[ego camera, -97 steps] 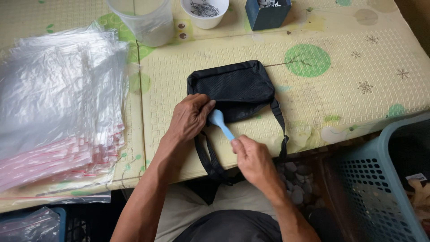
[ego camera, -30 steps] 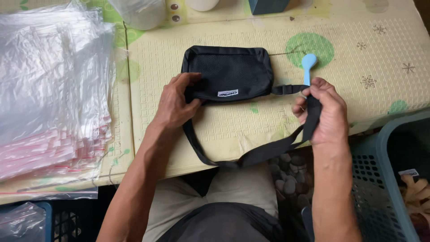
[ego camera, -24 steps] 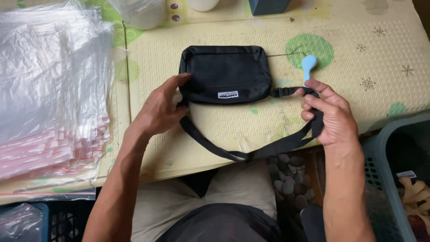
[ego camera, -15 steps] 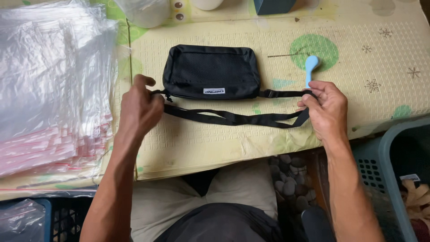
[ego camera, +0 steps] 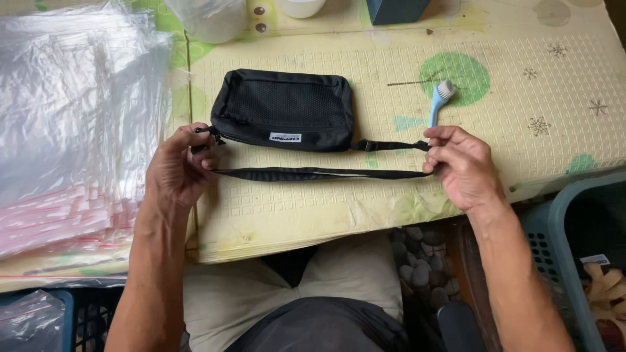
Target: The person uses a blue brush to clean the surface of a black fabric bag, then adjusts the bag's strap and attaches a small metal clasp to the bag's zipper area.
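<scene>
A small black pouch bag (ego camera: 283, 111) with a mesh front lies flat on the yellow patterned mat (ego camera: 508, 78). Its black strap (ego camera: 313, 173) is pulled out straight below the bag. My left hand (ego camera: 177, 166) pinches the strap's left end by the bag's corner buckle. At the strap's right fold, my right hand (ego camera: 460, 163) grips it and also holds the handle of a light blue brush (ego camera: 438, 101), whose white bristle head points away from me.
A thick pile of clear plastic zip bags (ego camera: 72, 124) fills the left side. Clear and white containers (ego camera: 215, 16) and a dark box (ego camera: 394, 8) stand at the far edge. A teal plastic basket (ego camera: 574, 261) sits at lower right, and a blue crate (ego camera: 39, 319) at lower left.
The bag has shifted left and my hands have drawn apart, stretching the looped strap out straight under it. Earlier, my right hand held the brush against the bag.
</scene>
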